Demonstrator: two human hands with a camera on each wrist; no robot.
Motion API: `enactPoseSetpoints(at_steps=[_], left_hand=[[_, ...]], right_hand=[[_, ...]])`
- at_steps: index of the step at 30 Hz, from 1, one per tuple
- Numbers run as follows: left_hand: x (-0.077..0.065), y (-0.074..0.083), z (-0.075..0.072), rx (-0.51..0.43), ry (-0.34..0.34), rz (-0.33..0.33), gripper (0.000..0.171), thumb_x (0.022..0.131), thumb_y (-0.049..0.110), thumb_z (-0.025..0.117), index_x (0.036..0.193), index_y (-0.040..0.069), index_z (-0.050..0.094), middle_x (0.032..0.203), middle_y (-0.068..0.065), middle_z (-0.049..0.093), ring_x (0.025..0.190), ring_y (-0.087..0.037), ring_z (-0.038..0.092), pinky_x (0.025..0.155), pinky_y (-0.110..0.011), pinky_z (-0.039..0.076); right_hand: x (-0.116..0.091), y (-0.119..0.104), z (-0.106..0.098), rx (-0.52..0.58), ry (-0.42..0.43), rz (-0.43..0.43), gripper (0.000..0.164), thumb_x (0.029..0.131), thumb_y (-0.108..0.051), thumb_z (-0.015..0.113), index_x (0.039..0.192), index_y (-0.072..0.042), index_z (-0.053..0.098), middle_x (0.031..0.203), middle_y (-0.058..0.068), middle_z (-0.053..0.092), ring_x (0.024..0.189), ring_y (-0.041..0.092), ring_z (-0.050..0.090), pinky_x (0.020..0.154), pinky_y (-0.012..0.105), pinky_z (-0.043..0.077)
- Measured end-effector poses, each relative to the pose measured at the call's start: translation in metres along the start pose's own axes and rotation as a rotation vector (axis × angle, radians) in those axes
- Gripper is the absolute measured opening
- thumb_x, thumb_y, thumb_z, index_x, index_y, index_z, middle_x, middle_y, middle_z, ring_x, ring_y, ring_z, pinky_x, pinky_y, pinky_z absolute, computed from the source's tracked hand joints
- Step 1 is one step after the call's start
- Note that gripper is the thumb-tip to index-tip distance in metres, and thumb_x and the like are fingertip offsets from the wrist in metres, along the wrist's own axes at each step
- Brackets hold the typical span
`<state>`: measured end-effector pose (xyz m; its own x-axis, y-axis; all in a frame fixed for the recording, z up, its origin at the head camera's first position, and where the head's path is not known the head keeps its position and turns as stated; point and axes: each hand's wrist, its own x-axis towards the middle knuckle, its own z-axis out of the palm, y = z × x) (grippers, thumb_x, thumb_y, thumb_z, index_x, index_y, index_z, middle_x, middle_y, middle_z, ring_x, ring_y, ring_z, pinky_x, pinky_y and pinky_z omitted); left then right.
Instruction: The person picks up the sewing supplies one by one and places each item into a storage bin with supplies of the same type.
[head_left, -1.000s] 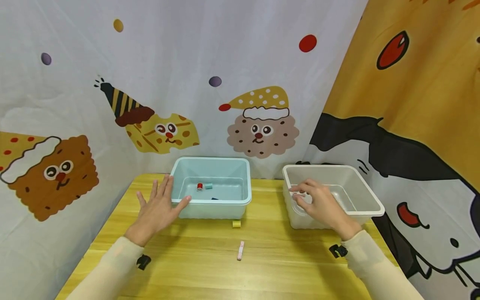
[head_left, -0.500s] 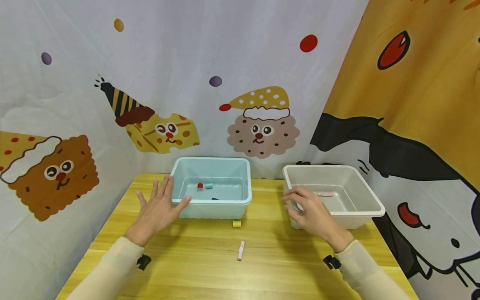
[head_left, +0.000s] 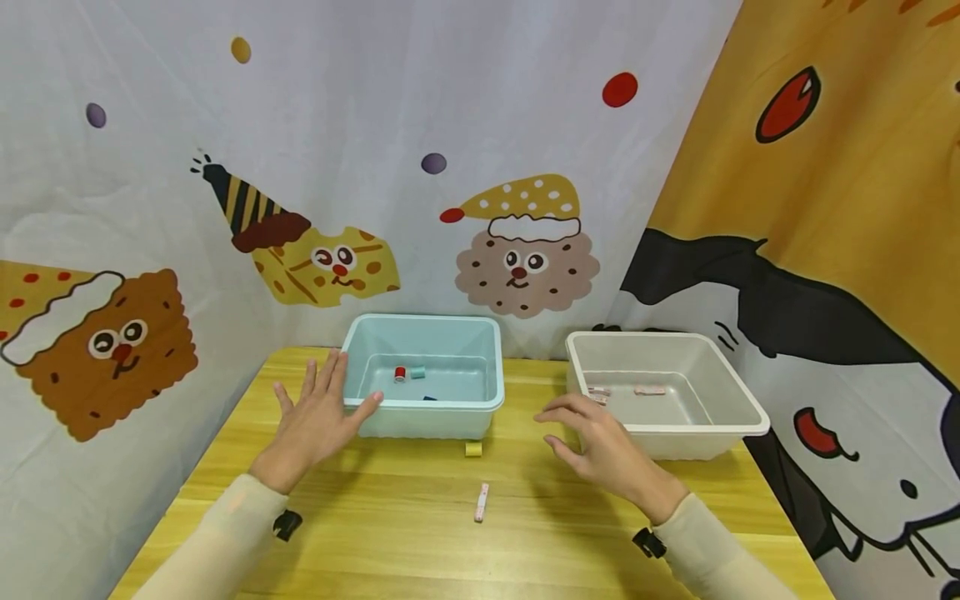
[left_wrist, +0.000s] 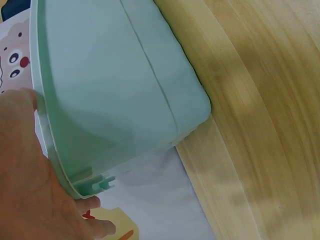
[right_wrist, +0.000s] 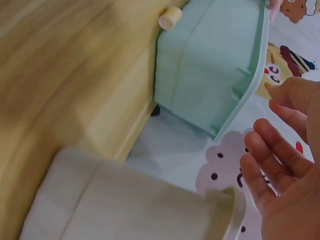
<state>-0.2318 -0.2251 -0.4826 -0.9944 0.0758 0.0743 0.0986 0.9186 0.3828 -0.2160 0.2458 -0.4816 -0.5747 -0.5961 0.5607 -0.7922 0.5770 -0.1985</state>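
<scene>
My left hand (head_left: 311, 429) rests with spread fingers on the front left corner of a light blue plastic bin (head_left: 431, 421). Inside that bin lie a small red spool-like cylinder (head_left: 400, 374), a teal one (head_left: 417, 372) and a partly hidden dark blue piece (head_left: 430, 398). My right hand (head_left: 607, 446) hovers left of a whitish bin (head_left: 693, 443), its fingers loosely bent and holding nothing. Small pink-and-white strips (head_left: 649, 390) lie in the whitish bin. A similar pink-and-white strip (head_left: 481, 502) is on the table, and a yellow cylinder (head_left: 473, 449) stands by the blue bin's front.
Both bins sit along the back of the wood-grain table (head_left: 420, 550), with a gap between them. A printed curtain (head_left: 337, 100) hangs right behind the table and along its right side.
My right hand has moved left, out of the whitish bin, and its fingers have spread apart. More strips in that bin now show. My left hand has stayed put.
</scene>
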Motion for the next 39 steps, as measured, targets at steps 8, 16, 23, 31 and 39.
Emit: enactPoseSetpoints(at_steps=[8,16,23,31,39], left_hand=[[0.001,-0.001,0.001,0.001,0.006,-0.002,0.115,0.113,0.084,0.046,0.188,0.004,0.011,0.197,-0.022,0.006,0.18,-0.062,0.002,0.126,-0.1,-0.012],[0.002,-0.002,0.001,0.001,0.011,-0.004,0.113,0.114,0.08,0.05,0.188,0.005,0.01,0.197,-0.022,0.006,0.18,-0.061,0.002,0.126,-0.099,-0.012],[0.001,0.0,0.001,-0.001,0.007,-0.001,0.116,0.112,0.085,0.046,0.188,0.004,0.01,0.197,-0.022,0.005,0.181,-0.061,0.002,0.126,-0.1,-0.012],[0.0,0.0,0.0,-0.004,0.006,-0.004,0.116,0.113,0.085,0.045,0.188,0.004,0.009,0.197,-0.022,0.005,0.181,-0.06,0.001,0.126,-0.099,-0.013],[0.0,0.0,-0.001,0.0,0.004,-0.001,0.117,0.112,0.087,0.043,0.188,0.005,0.008,0.197,-0.022,0.005,0.181,-0.06,0.001,0.126,-0.099,-0.013]], right_hand=[[-0.002,-0.01,0.015,0.028,-0.102,0.047,0.038,0.1,-0.013,0.094,0.136,-0.016,0.082,0.137,0.002,0.078,0.127,0.019,0.077,0.109,0.039,0.069],[-0.004,-0.019,0.033,0.049,-0.176,0.042,0.043,0.099,-0.015,0.095,0.14,-0.018,0.081,0.139,-0.002,0.076,0.126,0.016,0.079,0.106,0.035,0.069],[-0.006,-0.026,0.047,0.078,-0.253,0.065,0.043,0.102,-0.021,0.092,0.143,-0.019,0.079,0.14,-0.002,0.075,0.127,0.015,0.078,0.109,0.034,0.068],[-0.005,-0.032,0.062,0.112,-0.298,0.053,0.043,0.101,-0.018,0.094,0.142,-0.017,0.08,0.138,-0.001,0.077,0.126,0.016,0.077,0.111,0.035,0.067],[-0.007,-0.039,0.077,0.112,-0.38,0.064,0.046,0.103,-0.026,0.092,0.146,-0.02,0.079,0.14,-0.005,0.074,0.127,0.011,0.074,0.112,0.035,0.066]])
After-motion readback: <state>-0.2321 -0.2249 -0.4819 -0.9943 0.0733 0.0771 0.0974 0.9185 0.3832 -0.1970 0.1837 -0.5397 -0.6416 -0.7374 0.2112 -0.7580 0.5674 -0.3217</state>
